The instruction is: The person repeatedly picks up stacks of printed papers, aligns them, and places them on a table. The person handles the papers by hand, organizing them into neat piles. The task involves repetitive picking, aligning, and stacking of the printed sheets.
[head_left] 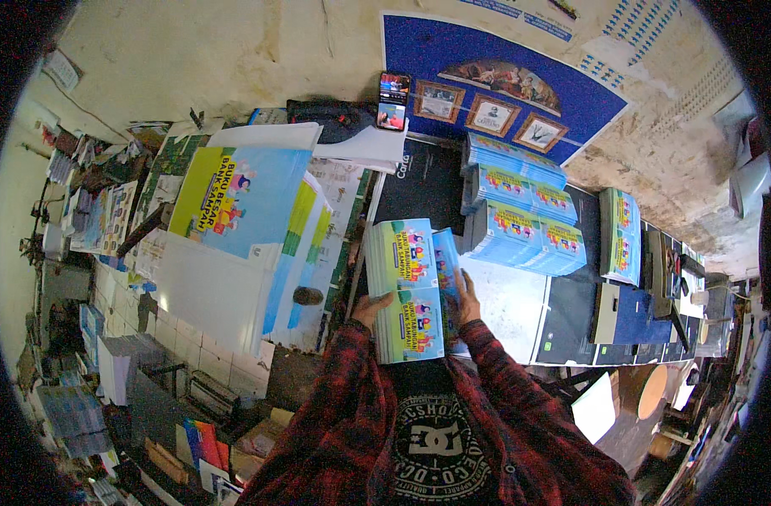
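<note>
A thick stack of blue and green printed booklets [409, 325] lies in front of me near the table's front edge. My left hand [371, 309] grips its left side, thumb over the top cover and the other fingers mostly hidden. Against the right side of the stack, my right hand [467, 297] holds a bluish booklet [445, 261] that leans at a tilt. Whether it is one booklet or a few together, I cannot tell. Beyond my right hand stand more bundles of the same booklets [508, 240], arranged in rows.
Another booklet bundle [620, 236] stands farther right on the dark table. Large printed cover sheets [242, 198] and white sheets lie on the left. A phone [393, 101] with a lit screen leans at the back by the wall. A stool with a round top [652, 391] is at the right.
</note>
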The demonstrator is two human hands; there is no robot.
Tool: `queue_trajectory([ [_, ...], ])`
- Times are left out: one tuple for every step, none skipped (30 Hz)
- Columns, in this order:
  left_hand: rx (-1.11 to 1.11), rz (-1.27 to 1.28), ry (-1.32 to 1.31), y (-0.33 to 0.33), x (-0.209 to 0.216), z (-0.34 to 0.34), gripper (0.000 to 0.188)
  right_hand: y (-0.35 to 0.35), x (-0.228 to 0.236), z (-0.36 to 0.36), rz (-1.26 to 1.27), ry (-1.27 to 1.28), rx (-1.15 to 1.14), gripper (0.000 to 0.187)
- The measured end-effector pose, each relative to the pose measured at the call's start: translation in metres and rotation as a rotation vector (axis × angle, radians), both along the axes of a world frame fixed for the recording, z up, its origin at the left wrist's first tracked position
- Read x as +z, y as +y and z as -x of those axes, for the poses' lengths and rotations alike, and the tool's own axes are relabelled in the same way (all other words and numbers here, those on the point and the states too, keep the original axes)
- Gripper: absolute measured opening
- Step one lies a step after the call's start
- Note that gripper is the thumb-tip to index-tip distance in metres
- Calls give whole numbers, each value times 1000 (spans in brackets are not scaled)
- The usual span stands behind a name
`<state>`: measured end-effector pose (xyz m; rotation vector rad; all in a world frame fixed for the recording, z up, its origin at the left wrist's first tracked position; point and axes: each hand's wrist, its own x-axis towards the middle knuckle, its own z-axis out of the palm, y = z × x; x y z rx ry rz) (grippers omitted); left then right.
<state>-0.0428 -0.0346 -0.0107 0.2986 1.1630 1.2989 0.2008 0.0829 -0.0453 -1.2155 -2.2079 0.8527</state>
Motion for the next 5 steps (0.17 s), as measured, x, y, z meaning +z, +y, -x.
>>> queue_trajectory([
  [-42,14,97,-3,-34,3,51,-2,-20,3,-75,-83,52,76],
  [-77,25,192,-10,-64,5,54,1,-44,5,124,5,109,73],
  [-107,39,288,-19,-92,8,57,6,-67,10,321,83,146,71],
  [-178,184,237,-7,-81,2,61,17,-90,-8,811,345,104,69],
  [-198,332,192,0,-40,1,66,10,-99,-8,823,343,107,69],
])
